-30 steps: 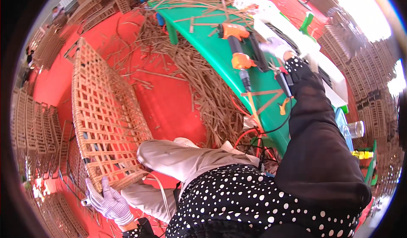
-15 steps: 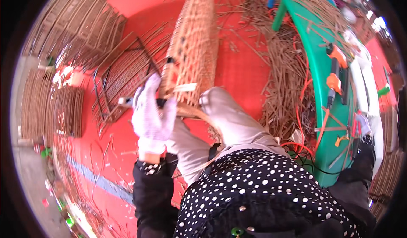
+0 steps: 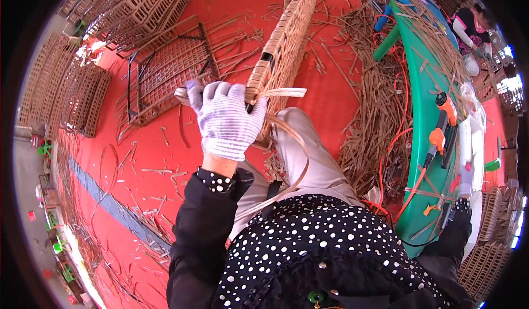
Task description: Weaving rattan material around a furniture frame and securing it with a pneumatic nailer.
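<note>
A long, tan woven panel point(image 3: 286, 39) stands on edge between my knees, its near end close to my left hand point(image 3: 228, 119). That hand wears a striped whitish glove, and its fingers are closed over the panel's near corner. A flat weaving strip point(image 3: 284, 92) crosses there with its pale end poking out to the right. Another length of strip point(image 3: 305, 163) curls down over my lap. Far to the right, my gloved right hand point(image 3: 466, 181) reaches to the far edge of the green bench point(image 3: 410, 199). Small red parts show beside its fingers, which are too blurred to read.
An orange-and-black power tool point(image 3: 439, 127) with an orange cord lies on the bench. Brown strips point(image 3: 369, 105) heap on the red floor beside it. A woven frame point(image 3: 171, 72) lies at left, with stacked frames point(image 3: 132, 11) behind. Another person point(image 3: 471, 33) crouches far right.
My left hand has turned back-up and closed on the panel's near corner. The panel now leans to the right, edge toward me. My right hand has shifted slightly left and down.
</note>
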